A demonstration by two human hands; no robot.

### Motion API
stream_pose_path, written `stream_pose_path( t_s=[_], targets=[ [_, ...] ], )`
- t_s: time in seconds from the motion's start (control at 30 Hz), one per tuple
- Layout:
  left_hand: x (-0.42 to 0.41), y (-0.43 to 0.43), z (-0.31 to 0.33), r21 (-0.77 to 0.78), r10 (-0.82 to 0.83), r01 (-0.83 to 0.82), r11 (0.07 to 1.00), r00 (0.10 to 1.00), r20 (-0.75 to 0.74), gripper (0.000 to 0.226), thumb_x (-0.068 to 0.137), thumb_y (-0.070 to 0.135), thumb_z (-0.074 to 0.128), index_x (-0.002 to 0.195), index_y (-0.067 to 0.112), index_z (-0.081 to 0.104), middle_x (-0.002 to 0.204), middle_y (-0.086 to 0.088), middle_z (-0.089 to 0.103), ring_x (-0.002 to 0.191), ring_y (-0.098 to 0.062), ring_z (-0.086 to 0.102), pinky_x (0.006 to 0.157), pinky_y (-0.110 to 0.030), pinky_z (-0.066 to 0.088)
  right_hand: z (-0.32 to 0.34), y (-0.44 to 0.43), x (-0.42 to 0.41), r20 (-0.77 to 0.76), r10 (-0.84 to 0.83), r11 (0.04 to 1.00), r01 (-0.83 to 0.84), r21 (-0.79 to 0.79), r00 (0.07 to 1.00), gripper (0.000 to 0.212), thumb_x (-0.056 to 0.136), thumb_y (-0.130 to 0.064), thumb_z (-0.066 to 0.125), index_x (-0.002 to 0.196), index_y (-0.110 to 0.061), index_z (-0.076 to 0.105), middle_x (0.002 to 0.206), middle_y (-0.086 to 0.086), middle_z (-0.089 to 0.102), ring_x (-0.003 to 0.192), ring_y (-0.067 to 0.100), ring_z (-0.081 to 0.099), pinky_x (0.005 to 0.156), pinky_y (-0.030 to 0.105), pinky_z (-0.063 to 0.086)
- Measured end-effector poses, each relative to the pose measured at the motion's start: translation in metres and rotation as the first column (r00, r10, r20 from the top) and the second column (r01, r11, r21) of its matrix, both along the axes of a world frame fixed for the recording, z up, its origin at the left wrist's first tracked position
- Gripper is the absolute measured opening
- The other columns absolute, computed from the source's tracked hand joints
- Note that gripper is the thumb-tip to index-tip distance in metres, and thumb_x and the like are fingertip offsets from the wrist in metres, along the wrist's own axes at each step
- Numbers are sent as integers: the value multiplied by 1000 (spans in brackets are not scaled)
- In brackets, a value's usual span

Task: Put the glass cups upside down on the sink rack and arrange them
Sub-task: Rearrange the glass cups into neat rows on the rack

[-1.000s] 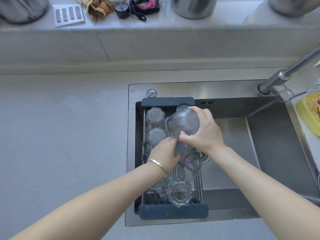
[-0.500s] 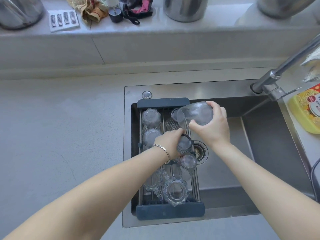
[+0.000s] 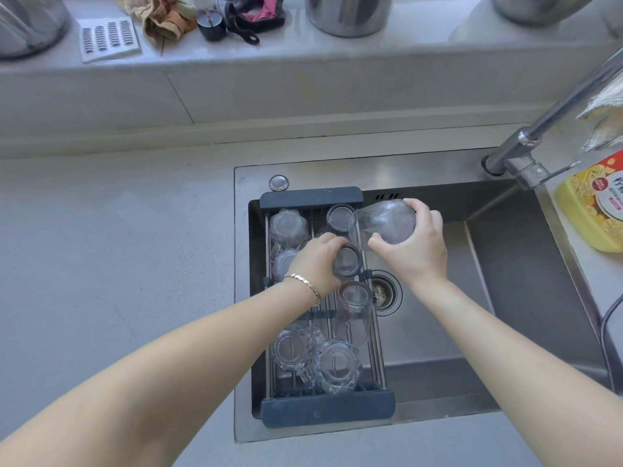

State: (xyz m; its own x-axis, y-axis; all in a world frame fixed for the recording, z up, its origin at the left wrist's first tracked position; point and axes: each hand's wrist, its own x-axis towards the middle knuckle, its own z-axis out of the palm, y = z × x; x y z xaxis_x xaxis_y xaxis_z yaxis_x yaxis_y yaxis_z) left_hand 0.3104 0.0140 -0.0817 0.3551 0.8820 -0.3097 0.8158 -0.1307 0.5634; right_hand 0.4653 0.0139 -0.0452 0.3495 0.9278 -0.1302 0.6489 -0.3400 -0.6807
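A dark grey sink rack (image 3: 312,199) spans the left side of the steel sink (image 3: 526,298). Several clear glass cups stand upside down on it, among them a faceted cup (image 3: 338,365) at the near end and a round cup (image 3: 339,217) at the far end. My left hand (image 3: 317,264) grips an inverted cup (image 3: 348,261) in the rack's middle. My right hand (image 3: 413,246) holds a larger glass cup (image 3: 384,222) on its side, just above the rack's right rail, with its mouth pointing left.
The sink drain (image 3: 382,294) lies right of the rack. A faucet (image 3: 546,129) reaches in from the right, beside a yellow detergent bottle (image 3: 593,207). The ledge behind holds metal pots (image 3: 349,11), a cloth (image 3: 161,18) and a white pad (image 3: 108,38). Grey countertop (image 3: 118,264) extends left.
My right hand has carried the large cup right and toward the rack's far end, tipping it onto its side. My left hand has shifted slightly onto the middle cup.
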Motion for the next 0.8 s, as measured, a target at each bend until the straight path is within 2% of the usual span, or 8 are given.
stream_pose_path(
  t_s=[0.27, 0.43, 0.47, 0.53, 0.6, 0.63, 0.7, 0.8],
  targets=[
    [2, -6, -10, -93, 125, -121, 988, 991, 36, 65, 78, 2, 65, 135, 17, 38, 132, -9, 40, 105, -31, 56, 89, -42, 52, 0, -6, 3, 23, 23, 1000, -23, 5, 999, 67, 66, -31, 73, 127, -25, 43, 121, 1, 45, 105, 21, 54, 82, 29, 42],
    [-8, -24, 8, -16, 316, -319, 948, 932, 175, 48, 85, -1, 51, 130, 13, 45, 126, -8, 44, 99, -18, 52, 84, -23, 46, 10, -16, 2, 29, 81, 996, -81, 28, 996, 68, 65, -29, 75, 125, -24, 44, 117, 0, 44, 99, 16, 51, 79, 25, 39],
    [-10, -27, 16, -71, 397, -393, 917, 882, 254, 43, 87, 4, 52, 129, 13, 46, 124, -7, 47, 96, -14, 52, 84, -21, 45, 13, -19, -1, 35, 110, 993, -112, 40, 993, 68, 64, -28, 75, 124, -24, 45, 114, -1, 43, 96, 14, 50, 78, 25, 39],
    [-13, -28, 34, -318, 579, -485, 815, 700, 417, 37, 90, 14, 53, 126, 15, 47, 119, -7, 52, 91, -12, 58, 76, -24, 55, 21, -24, -10, 42, 176, 983, -178, 43, 983, 67, 63, -28, 76, 122, -23, 45, 108, -5, 39, 91, 11, 46, 78, 24, 39],
    [-18, -28, 52, -631, 735, -405, 661, 518, 438, 34, 91, 30, 51, 124, 21, 46, 118, -8, 52, 92, -22, 65, 63, -31, 60, 27, -32, -23, 50, 257, 965, -258, 38, 965, 68, 62, -29, 77, 122, -21, 46, 105, -6, 37, 88, 11, 46, 75, 24, 40],
    [-21, -27, 61, -745, 783, -333, 578, 485, 390, 37, 90, 39, 51, 123, 23, 44, 120, -8, 51, 91, -26, 67, 61, -35, 61, 28, -36, -31, 73, 308, 949, -311, 46, 949, 68, 61, -31, 77, 122, -19, 47, 103, -5, 37, 87, 14, 47, 73, 25, 42],
    [-26, -28, 70, -851, 818, -254, 460, 495, 295, 59, 81, 53, 57, 130, 27, 38, 126, -9, 49, 91, -31, 68, 66, -42, 62, 24, -46, -47, 133, 406, 908, -416, 56, 904, 70, 60, -34, 79, 120, -15, 50, 99, -1, 37, 86, 20, 52, 67, 27, 46],
    [-33, -33, 67, -819, 797, -356, 449, 573, 188, 93, 58, 57, 74, 136, 33, 29, 124, -5, 45, 104, -30, 63, 83, -52, 57, 13, -61, -73, 103, 467, 881, -472, 30, 878, 75, 58, -38, 82, 122, -14, 51, 97, 6, 43, 84, 24, 56, 63, 30, 46]
  ],
)
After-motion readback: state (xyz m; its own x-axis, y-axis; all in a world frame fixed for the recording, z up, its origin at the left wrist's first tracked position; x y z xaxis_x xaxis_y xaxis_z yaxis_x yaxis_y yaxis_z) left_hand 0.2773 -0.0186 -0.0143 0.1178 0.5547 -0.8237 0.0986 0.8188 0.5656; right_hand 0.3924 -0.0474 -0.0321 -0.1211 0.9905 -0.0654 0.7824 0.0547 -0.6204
